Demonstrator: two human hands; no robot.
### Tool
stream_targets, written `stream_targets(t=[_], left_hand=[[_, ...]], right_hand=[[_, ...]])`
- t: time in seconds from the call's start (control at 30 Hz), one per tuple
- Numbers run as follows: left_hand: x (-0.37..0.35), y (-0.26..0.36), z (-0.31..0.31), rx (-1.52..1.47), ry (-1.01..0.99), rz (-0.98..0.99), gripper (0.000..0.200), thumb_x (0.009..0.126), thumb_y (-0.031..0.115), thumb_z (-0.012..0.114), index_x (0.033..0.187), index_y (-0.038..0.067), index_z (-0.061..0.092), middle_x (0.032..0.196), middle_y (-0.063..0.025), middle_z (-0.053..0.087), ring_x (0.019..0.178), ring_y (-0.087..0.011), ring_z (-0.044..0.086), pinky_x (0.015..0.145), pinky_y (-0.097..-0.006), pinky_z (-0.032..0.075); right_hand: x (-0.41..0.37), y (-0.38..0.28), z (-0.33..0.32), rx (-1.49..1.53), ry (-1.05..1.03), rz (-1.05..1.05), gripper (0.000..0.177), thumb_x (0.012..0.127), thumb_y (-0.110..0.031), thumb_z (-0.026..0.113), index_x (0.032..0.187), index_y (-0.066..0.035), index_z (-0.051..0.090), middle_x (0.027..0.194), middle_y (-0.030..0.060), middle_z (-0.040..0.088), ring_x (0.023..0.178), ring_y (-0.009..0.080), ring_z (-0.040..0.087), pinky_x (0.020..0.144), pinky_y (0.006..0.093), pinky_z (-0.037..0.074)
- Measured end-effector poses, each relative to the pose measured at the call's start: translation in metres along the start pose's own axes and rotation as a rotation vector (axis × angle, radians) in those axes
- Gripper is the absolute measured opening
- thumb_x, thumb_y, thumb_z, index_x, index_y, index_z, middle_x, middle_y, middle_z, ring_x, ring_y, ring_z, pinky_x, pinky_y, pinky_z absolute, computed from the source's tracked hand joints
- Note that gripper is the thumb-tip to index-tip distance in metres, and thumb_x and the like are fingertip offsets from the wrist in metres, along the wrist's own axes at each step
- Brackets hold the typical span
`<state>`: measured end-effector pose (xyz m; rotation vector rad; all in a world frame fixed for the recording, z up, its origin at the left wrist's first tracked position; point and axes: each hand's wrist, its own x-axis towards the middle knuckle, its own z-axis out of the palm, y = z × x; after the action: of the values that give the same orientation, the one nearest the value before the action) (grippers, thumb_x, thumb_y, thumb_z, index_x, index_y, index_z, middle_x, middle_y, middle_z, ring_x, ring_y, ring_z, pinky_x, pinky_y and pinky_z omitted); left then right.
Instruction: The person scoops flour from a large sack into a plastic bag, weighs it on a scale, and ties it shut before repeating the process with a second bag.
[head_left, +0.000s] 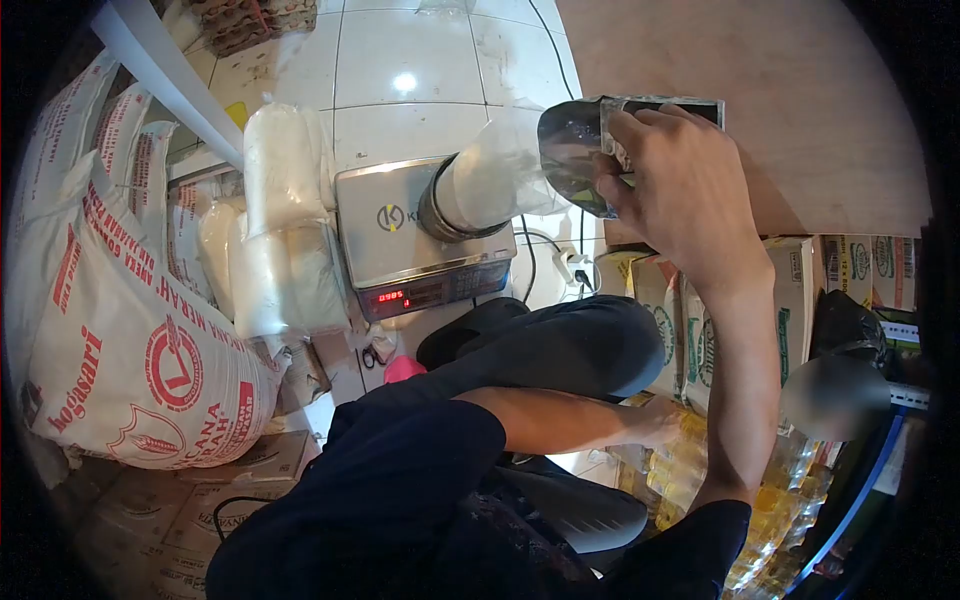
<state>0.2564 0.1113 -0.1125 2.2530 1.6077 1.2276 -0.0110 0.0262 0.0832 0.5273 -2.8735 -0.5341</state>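
My right hand [680, 180] reaches forward, its fingers curled over a shiny, dark, boxy scoop-like container [575, 150]. The rounded end of this container points left, right by the mouth of a clear plastic bag [485, 185]. That bag holds something white and stands in a dark round tin [436, 212] on a digital scale [375, 185] with lit red digits. My left forearm crosses low over my lap, and my left hand [655, 420] is beside the yellow bottles [690, 465]. Its fingers are not clearly visible.
Filled clear bags of white powder [285, 180] are stacked left of the scale. Large printed sacks [165, 340] fill the left side. Cardboard boxes [795, 300] stand at right under a brown board [800, 110]. A cable [530, 265] runs past a power socket [573, 272].
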Motion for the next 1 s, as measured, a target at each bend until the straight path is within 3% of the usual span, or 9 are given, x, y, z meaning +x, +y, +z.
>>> stream_targets(t=[0.23, 0.37, 0.43, 0.63, 0.73, 0.8, 0.93, 0.97, 1.0], left_hand=[[0.013, -0.009, 0.058, -0.249, 0.056, -0.078, 0.013, 0.074, 0.012, 0.058, 0.065, 0.010, 0.067, 0.066, -0.0084, 0.066, 0.063, -0.0241, 0.063, 0.053, -0.0398, 0.048], [0.009, -0.009, 0.070, -0.124, 0.254, -0.053, 0.005, 0.061, 0.018, 0.064, 0.059, 0.016, 0.068, 0.062, -0.0014, 0.065, 0.065, -0.0180, 0.065, 0.054, -0.0358, 0.048], [0.006, -0.009, 0.057, -0.032, 0.152, -0.060, 0.007, 0.062, 0.017, 0.062, 0.061, 0.015, 0.068, 0.064, -0.0015, 0.066, 0.068, -0.0187, 0.066, 0.058, -0.0362, 0.050], [0.009, -0.010, 0.017, 0.043, -0.294, -0.076, 0.010, 0.073, 0.015, 0.059, 0.077, 0.014, 0.069, 0.083, -0.0037, 0.068, 0.085, -0.0204, 0.066, 0.066, -0.0376, 0.053], [0.010, -0.009, 0.013, 0.075, -0.448, -0.064, 0.014, 0.074, 0.014, 0.061, 0.084, 0.011, 0.070, 0.090, -0.0052, 0.069, 0.087, -0.0222, 0.066, 0.067, -0.0375, 0.054], [0.015, -0.006, -0.006, 0.068, -0.544, -0.022, 0.020, 0.074, 0.016, 0.063, 0.092, 0.010, 0.071, 0.091, -0.0081, 0.069, 0.088, -0.0224, 0.066, 0.064, -0.0414, 0.053], [0.015, 0.003, -0.086, -0.163, -0.171, 0.010, 0.012, 0.068, 0.012, 0.060, 0.069, 0.001, 0.066, 0.070, -0.0143, 0.065, 0.072, -0.0303, 0.066, 0.058, -0.0408, 0.053], [0.016, 0.008, -0.127, -0.229, -0.189, -0.020, 0.017, 0.078, 0.017, 0.062, 0.083, 0.001, 0.063, 0.087, -0.0177, 0.061, 0.082, -0.0280, 0.063, 0.069, -0.0414, 0.052], [0.009, 0.004, -0.157, -0.295, 0.073, 0.101, 0.017, 0.080, 0.017, 0.062, 0.084, 0.001, 0.059, 0.087, -0.0167, 0.059, 0.084, -0.0280, 0.062, 0.072, -0.0406, 0.051]], right_hand=[[-0.023, 0.012, -0.006, 0.040, 0.091, 0.120, 0.020, 0.078, -0.021, 0.062, 0.081, -0.002, 0.061, 0.064, 0.0154, 0.061, 0.063, 0.0324, 0.063, 0.058, 0.0406, 0.050], [-0.048, 0.025, -0.014, 0.047, 0.061, 0.329, 0.027, 0.084, -0.027, 0.061, 0.085, 0.000, 0.062, 0.066, 0.0171, 0.062, 0.061, 0.0324, 0.063, 0.055, 0.0403, 0.048], [-0.066, 0.036, -0.018, 0.106, 0.046, 0.464, 0.030, 0.085, -0.029, 0.060, 0.086, 0.001, 0.062, 0.067, 0.0173, 0.062, 0.061, 0.0323, 0.063, 0.054, 0.0395, 0.047], [-0.171, 0.076, -0.034, 0.270, 0.245, 0.738, 0.029, 0.093, -0.025, 0.052, 0.085, 0.002, 0.059, 0.065, 0.0043, 0.051, 0.060, 0.0105, 0.048, 0.056, 0.0268, 0.039], [-0.268, 0.106, -0.060, 0.362, 0.126, 1.082, 0.029, 0.095, -0.026, 0.051, 0.093, 0.000, 0.061, 0.077, 0.0002, 0.055, 0.071, 0.0102, 0.050, 0.066, 0.0250, 0.041], [-0.334, 0.102, -0.078, 0.373, 0.233, 1.284, 0.032, 0.095, -0.027, 0.051, 0.103, 0.001, 0.063, 0.089, 0.0017, 0.059, 0.081, 0.0108, 0.053, 0.076, 0.0243, 0.042], [-0.453, 0.061, -0.075, 0.456, 0.609, 1.414, 0.033, 0.094, -0.029, 0.051, 0.098, 0.002, 0.062, 0.079, -0.0027, 0.052, 0.069, 0.0054, 0.040, 0.061, 0.0207, 0.033], [-0.476, 0.052, -0.071, 0.485, 0.628, 1.440, 0.033, 0.094, -0.029, 0.051, 0.097, 0.002, 0.063, 0.077, -0.0039, 0.051, 0.066, 0.0043, 0.037, 0.058, 0.0199, 0.031], [-0.497, 0.039, -0.067, 0.504, 0.559, 1.475, 0.033, 0.094, -0.029, 0.052, 0.099, 0.001, 0.063, 0.077, -0.0038, 0.052, 0.066, 0.0045, 0.039, 0.059, 0.0198, 0.033]])
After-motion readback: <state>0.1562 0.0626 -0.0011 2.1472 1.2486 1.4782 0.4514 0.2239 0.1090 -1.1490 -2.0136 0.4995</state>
